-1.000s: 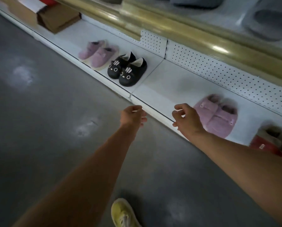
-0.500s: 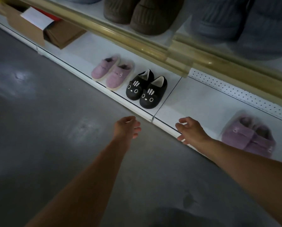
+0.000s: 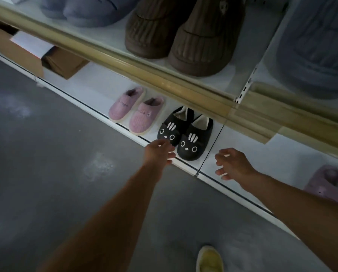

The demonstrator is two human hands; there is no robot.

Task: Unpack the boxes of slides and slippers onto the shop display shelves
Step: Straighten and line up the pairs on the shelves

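Slippers, black rubber pair with white cat faces [image 3: 185,134]: on the white bottom display shelf [image 3: 240,152], toes at its front lip, just left of the panel seam; the landmark for what follows.
Bottom shelf risk: the toes sit at the lip, so I judge a forward tug could tip the pair onto the grey floor [image 3: 46,154].
Gold-edged upper shelf [image 3: 164,83]: overhangs the black pair; a fast lift could knock knuckles or slippers against it.
Pink knitted slippers [image 3: 136,111]: just left of the black pair; a sideways sweep could push them askew.
Left hand [image 3: 158,152]: empty, fingers loosely bent, at the nearer black toe; contact unclear.
Right hand [image 3: 233,163]: empty, fingers spread, right of the black pair, apart from it.
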